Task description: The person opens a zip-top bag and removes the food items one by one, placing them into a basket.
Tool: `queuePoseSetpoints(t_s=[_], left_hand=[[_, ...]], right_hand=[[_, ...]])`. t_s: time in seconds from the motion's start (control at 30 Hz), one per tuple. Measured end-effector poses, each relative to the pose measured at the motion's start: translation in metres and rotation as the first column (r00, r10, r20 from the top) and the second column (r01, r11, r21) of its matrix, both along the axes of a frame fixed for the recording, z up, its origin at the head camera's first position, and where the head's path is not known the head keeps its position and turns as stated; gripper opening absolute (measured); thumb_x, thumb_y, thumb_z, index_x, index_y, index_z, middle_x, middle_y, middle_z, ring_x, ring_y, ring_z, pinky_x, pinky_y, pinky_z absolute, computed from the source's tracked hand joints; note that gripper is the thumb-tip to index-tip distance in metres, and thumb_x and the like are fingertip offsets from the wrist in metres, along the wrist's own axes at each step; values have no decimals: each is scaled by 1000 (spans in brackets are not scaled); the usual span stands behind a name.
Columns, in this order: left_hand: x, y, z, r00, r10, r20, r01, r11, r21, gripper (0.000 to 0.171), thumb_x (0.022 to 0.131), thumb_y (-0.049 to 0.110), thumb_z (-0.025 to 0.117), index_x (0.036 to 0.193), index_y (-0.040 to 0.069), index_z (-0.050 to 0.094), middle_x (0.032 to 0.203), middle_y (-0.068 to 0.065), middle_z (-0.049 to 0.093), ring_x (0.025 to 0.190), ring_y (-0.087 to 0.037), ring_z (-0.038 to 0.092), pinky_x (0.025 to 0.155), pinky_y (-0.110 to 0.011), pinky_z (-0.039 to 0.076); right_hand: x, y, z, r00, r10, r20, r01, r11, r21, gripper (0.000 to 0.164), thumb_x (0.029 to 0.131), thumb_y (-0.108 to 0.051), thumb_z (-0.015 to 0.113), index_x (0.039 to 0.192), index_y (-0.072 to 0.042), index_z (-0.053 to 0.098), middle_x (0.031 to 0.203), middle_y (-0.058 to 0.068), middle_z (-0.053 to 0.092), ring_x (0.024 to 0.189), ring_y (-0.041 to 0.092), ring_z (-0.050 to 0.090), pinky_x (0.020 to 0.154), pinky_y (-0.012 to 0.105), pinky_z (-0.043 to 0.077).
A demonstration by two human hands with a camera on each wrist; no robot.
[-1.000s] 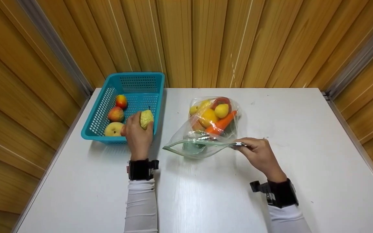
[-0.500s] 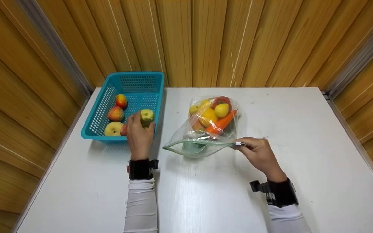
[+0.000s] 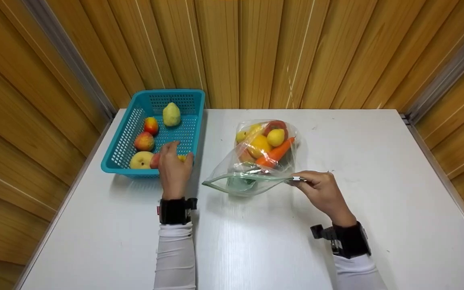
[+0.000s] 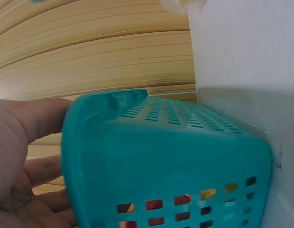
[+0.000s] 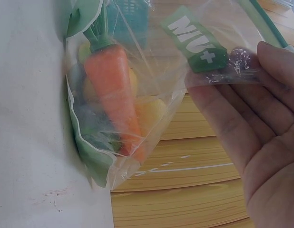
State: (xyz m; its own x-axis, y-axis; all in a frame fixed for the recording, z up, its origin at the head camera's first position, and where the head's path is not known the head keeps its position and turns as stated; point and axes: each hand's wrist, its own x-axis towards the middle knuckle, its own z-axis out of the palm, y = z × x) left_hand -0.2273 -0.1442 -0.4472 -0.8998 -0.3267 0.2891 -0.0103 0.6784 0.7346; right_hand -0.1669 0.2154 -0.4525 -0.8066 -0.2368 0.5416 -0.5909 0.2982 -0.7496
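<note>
My left hand (image 3: pixel 174 171) is over the near right corner of the teal basket (image 3: pixel 111 163), fingers apart and holding nothing. A bumpy yellow-green pear (image 3: pixel 171 114) lies toward the basket's back. Partly covered by that hand is a yellow thing (image 3: pixel 182 158), its kind hidden. In the left wrist view, the fingers stand around the basket's rim (image 4: pixel 73 142). Between thumb and fingers my right hand (image 3: pixel 322 193) pinches the slider end of a clear zip bag (image 3: pixel 224 165). Through the plastic show a carrot (image 3: pixel 276 154), a lemon (image 3: pixel 275 137) and other produce.
Along the basket's left side lie a small red-yellow fruit (image 3: pixel 150 126), a peach (image 3: pixel 144 141) and a pale yellow round fruit (image 3: pixel 141 160). A reddish fruit (image 3: pixel 154 161) touches the left hand's side. Wood-patterned walls (image 3: pixel 256 52) enclose the white table (image 3: pixel 232 249).
The left hand has let go of the pear, which now lies farther back in the basket. That hand has drawn slightly nearer and opened. The right hand and bag stay put.
</note>
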Motion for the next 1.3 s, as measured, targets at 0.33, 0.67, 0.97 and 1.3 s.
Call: queuePoseSetpoints(t_s=[0.33,0.67,0.97,1.3], left_hand=[[18,10,27,974,-219,-63,217,975,-36,33,91,8,77,122,-4,72,119,-23,70,99,-38,69,85,-48,59],[52,34,61,814,-577,-66,574,816,-61,13,94,11,75,105,4,80,93,-5,74,79,-18,65,70,-31,57],[68,52,72,537,-842,40,843,535,-58,15,98,15,72,109,9,80,100,-1,77,87,-14,68,75,-33,59],[72,74,69,448,-862,237,892,449,-52,23,100,14,68,121,10,77,114,1,76,103,-13,69,94,-32,57]], right_hand=[[0,1,0,1000,-13,-10,13,1000,8,18,82,18,74,96,8,78,89,18,77,80,1,68,69,11,54],[0,1,0,999,-33,-4,33,999,15,17,83,18,73,94,7,79,88,16,78,80,0,68,69,11,53],[0,1,1,999,-36,2,36,999,23,16,83,16,74,95,5,79,89,15,78,80,-1,67,69,11,53],[0,1,1,1000,-29,-9,29,999,16,17,83,16,74,96,6,79,91,16,78,81,-1,69,69,11,53]])
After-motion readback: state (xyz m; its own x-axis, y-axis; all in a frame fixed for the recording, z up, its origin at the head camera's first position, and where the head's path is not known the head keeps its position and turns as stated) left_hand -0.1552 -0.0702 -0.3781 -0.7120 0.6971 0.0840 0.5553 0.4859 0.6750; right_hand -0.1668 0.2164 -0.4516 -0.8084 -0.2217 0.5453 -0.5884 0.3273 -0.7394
